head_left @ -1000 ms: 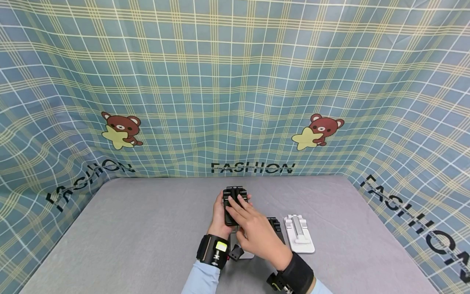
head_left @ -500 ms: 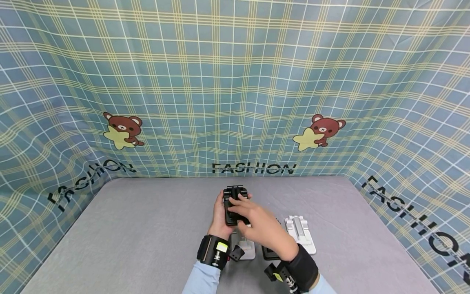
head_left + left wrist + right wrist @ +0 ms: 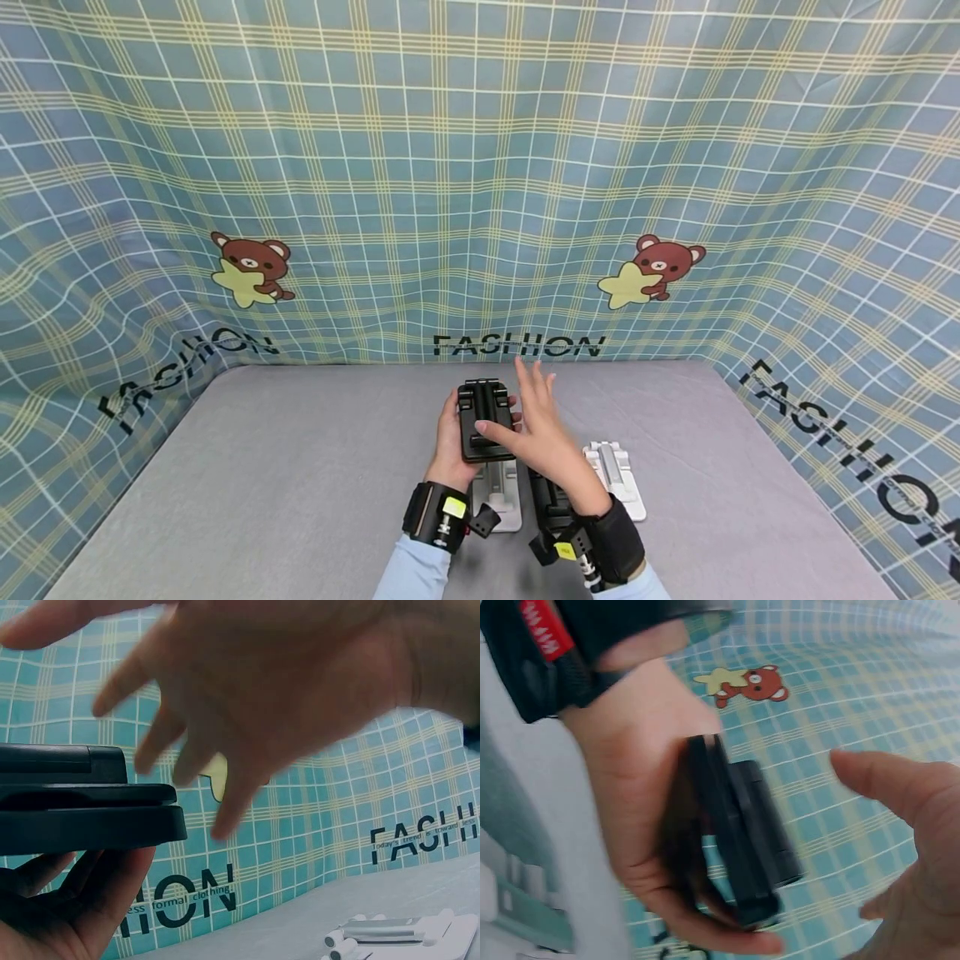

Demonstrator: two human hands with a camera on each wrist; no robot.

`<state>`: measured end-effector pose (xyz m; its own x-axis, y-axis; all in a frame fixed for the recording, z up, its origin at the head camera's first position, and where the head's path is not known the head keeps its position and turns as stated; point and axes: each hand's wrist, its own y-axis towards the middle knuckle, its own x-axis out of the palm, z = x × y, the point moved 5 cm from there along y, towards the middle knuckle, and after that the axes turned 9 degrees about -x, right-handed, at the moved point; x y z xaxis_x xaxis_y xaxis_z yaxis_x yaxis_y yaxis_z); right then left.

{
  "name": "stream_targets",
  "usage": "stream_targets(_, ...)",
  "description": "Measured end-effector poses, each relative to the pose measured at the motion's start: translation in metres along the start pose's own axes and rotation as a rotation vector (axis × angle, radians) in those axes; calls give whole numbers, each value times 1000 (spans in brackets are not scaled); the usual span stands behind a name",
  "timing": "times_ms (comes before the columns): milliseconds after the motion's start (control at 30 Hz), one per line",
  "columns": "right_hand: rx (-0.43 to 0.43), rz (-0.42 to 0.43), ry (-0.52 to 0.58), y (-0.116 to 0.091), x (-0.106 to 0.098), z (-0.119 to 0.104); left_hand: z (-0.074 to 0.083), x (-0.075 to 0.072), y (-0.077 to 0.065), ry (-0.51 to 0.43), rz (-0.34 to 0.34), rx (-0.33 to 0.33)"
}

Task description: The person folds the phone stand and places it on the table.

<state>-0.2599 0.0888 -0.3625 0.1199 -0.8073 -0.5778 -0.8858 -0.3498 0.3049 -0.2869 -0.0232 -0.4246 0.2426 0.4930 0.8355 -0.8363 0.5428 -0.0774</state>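
A folded black phone stand [image 3: 483, 404] lies in my left hand [image 3: 450, 454], raised over the table. The fingers grip it from beneath and around its edges; in the left wrist view the stand [image 3: 82, 825] shows edge-on above the curled fingers. My right hand [image 3: 543, 437] is spread beside it, fingers straight and pointing away, the thumb overlapping the stand's face in the head view. In the right wrist view, a gap separates the right thumb [image 3: 870, 776] from the stand [image 3: 739, 832]. That hand holds nothing.
Below the hands, a white phone stand [image 3: 498, 504] lies on the grey table [image 3: 300, 475]. Another black stand [image 3: 545, 500] is partly hidden by the right forearm. A second white stand [image 3: 626, 492] lies to the right. A plaid curtain [image 3: 480, 208] surrounds the table.
The right hand's fingers have lifted off the black phone stand's face and swung right, spreading out. My left hand keeps its grip in nearly the same place.
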Motion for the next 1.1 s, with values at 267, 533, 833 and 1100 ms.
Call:
stream_targets(267, 159, 21, 314, 6, 16, 29, -2, -3, 3, 21, 6, 16)
stream_targets(533, 172, -63, 505, 7, 26, 35, 0, -28, 8, 225, 297, 109)
stream_targets(833, 189, 16, 419, 8, 24, 40, 13, -35, 2, 399, 427, 179)
stream_targets(1100, 178, 69, 549, 9, 25, 43, 39, -47, -8, 527, 398, 131)
